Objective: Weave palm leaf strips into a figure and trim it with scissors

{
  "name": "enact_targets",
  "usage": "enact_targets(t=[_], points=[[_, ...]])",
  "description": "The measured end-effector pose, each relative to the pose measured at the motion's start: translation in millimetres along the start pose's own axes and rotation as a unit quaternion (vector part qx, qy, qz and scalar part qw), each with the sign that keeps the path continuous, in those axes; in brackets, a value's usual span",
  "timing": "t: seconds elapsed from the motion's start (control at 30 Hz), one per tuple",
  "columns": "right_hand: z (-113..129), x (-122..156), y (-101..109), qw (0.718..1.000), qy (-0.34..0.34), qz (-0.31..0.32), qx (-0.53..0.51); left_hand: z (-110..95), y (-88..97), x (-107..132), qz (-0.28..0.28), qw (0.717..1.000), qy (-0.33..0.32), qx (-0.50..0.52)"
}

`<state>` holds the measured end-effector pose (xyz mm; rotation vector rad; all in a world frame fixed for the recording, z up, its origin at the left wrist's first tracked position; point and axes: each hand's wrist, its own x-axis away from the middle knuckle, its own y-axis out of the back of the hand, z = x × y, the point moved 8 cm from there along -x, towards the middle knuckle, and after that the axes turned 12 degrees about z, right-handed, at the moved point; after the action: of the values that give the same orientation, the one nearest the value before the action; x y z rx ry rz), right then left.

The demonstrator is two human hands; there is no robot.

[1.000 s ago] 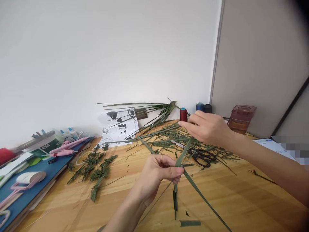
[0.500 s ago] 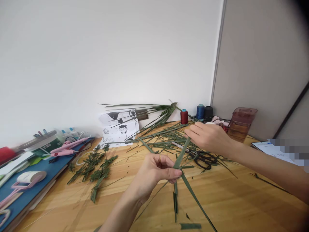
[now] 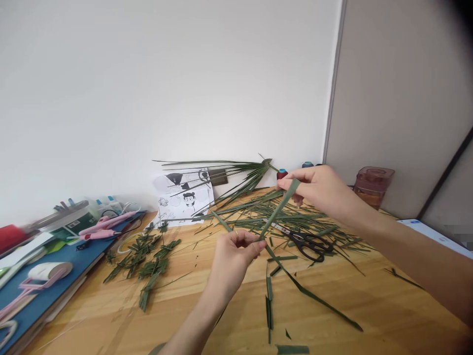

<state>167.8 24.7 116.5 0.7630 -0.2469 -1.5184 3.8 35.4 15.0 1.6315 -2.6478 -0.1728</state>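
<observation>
Between thumb and fingers, my left hand (image 3: pixel 236 254) pinches green palm leaf strips where they cross. One palm leaf strip (image 3: pixel 278 211) rises from that pinch to my right hand (image 3: pixel 312 186), whose thumb and fingers are closed around its upper end. Another length trails from the left hand down to the right, and a short end sticks out to the upper left. Black-handled scissors (image 3: pixel 308 244) lie on the table just beyond the strips. My left fingers hide how the strips cross.
Loose leaf strips (image 3: pixel 244 212) and a fan palm leaf (image 3: pixel 254 170) lie at the back. Woven leaf pieces (image 3: pixel 151 261) rest on the left, near a printed sheet (image 3: pixel 185 202). A blue folder (image 3: pixel 70 291) holds craft tools. A lidded bottle (image 3: pixel 373 187) stands at right.
My right hand has moved up and slightly away, still gripping the strip. My left hand has shifted a little left and up. The trailing length now swings farther right.
</observation>
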Motion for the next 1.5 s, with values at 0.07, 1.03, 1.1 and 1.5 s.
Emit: enact_targets(t=[0.07, 1.03, 1.1, 1.5], points=[[-3.6, 4.0, -10.8, 0.987, -0.006, 0.013, -0.162, -2.9, 6.6, 1.3, -0.036, 0.999, -0.024, -0.026], [-22.2, 38.9, -20.2, 0.980, -0.062, 0.136, 0.128, -31.1, 38.9, 7.1, -0.211, 0.888, -0.239, -0.333], [-14.8, 38.8, -11.4, 0.977, -0.009, 0.078, 0.196, -30.0, 35.6, 4.5, -0.192, 0.889, -0.232, -0.345], [-8.3, 23.4, -30.8, 0.827, 0.142, 0.051, 0.541, -29.6, 25.5, 0.4, -0.122, 0.896, -0.201, -0.377]])
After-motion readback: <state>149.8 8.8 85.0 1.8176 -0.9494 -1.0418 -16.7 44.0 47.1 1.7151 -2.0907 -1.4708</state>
